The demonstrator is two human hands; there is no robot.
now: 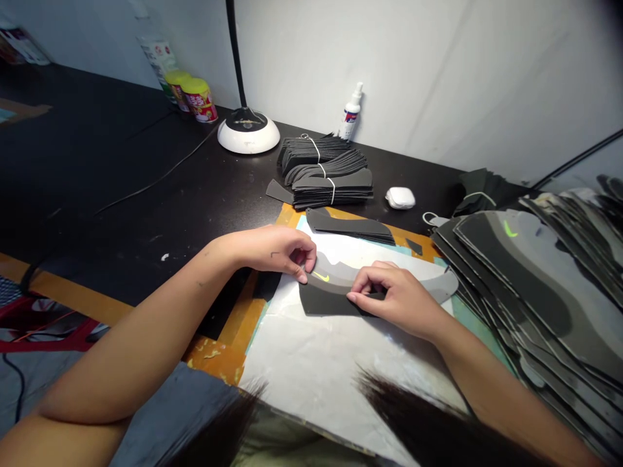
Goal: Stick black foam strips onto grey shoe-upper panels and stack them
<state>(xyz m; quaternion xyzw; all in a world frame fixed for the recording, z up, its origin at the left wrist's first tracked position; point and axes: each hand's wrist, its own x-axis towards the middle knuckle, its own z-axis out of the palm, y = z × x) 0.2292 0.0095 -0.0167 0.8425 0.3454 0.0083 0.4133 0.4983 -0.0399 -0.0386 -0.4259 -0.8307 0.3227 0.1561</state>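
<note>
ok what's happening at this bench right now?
A person is pressing a dark shoe-upper piece with a yellow-green swoosh flat on a white sheet. The left hand pinches its left end by the swoosh; the right hand holds down its middle over a grey layer. To the right lies a fanned stack of similar pieces. Behind are banded bundles of black cutouts, a lamp base, a small white bottle and a white earbud case.
</note>
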